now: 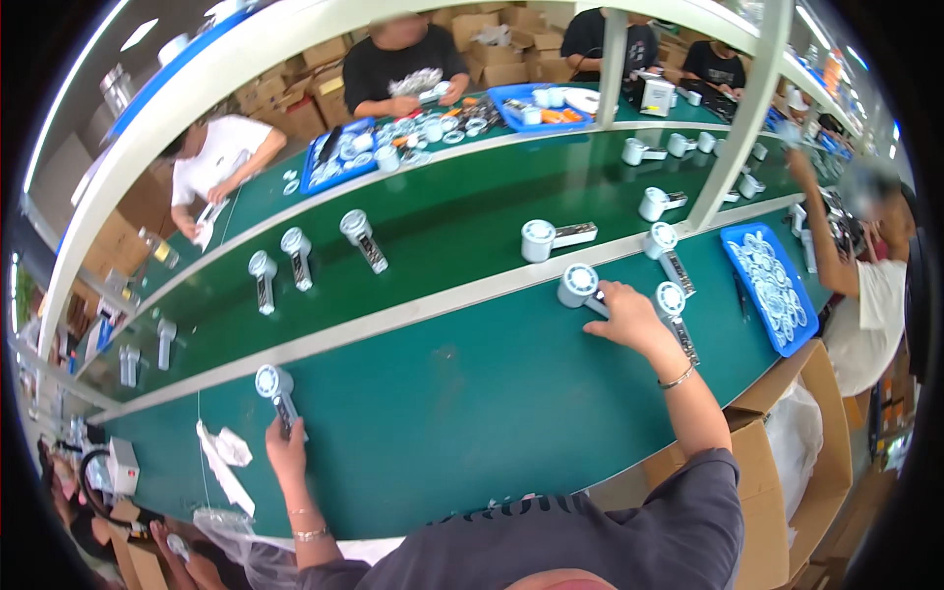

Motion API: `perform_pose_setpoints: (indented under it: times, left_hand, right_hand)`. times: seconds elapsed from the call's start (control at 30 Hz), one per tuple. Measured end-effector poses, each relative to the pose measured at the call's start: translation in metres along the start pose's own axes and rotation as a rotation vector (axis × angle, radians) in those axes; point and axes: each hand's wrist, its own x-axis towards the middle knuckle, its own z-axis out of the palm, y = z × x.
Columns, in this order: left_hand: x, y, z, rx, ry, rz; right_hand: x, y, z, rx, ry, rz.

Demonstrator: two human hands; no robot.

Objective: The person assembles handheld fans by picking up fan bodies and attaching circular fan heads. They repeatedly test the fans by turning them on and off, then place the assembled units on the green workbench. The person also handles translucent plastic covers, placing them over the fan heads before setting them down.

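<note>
Over the left part of the green bench [413, 423], my left hand [286, 450] is closed around the handle of a pale blue handheld fan [274, 382], round head pointing away from me. Farther off to the right, my right hand [629, 317] grips the handle of another handheld fan [578, 285]; its fingers cover most of that handle. Beside my right hand lie two more fans, one nearer [671, 298] and one farther [662, 240], with dark inner parts showing in their handles.
Beyond a pale rail [393, 320], a green belt [442, 231] carries several similar fans. A blue tray [772, 290] of pale rings lies on the right, above an open carton [767, 492]. White scraps [226, 462] lie at left. Posts [757, 108] rise beyond; co-workers sit across.
</note>
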Motion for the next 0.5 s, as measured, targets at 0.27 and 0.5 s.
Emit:
perform_pose_setpoints:
  times: [0.27,0.5]
  left_hand:
    - [0.027,-0.001,-0.001,-0.028,-0.043,-0.176]
    - [0.042,0.001,0.020,-0.020,0.030,-0.105]
  right_hand:
    - [0.011,0.012,0.013,0.033,-0.022,0.052]
    - [0.011,0.016,0.029,0.029,0.062,0.066]
